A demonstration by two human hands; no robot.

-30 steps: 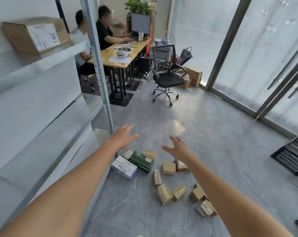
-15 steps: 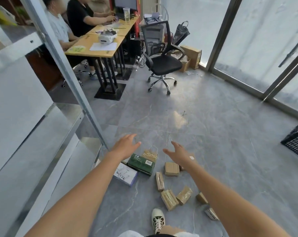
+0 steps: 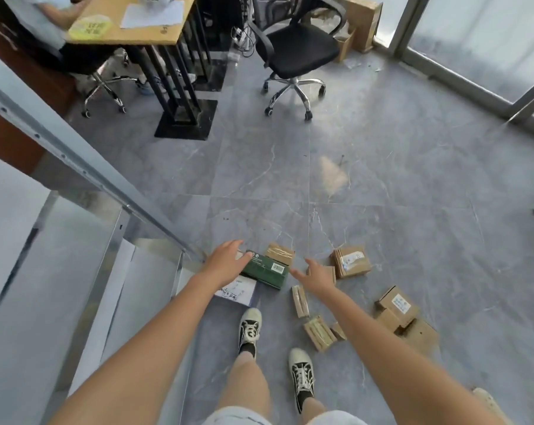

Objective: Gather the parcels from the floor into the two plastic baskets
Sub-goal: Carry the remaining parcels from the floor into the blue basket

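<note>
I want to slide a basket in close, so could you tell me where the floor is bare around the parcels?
Bare tiles lie between the office chair and the green box, and right of the labelled brown parcel. It is crowded from the white box across to the stacked brown parcels.

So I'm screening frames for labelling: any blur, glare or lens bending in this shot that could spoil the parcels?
Head view: straight edges bow from the wide lens, as on the shelf rail; a pale glare patch lies on the floor beyond the parcels; the left hand and right hand look slightly smeared; the green box and labelled parcel stay fairly sharp, small print unreadable.
</note>
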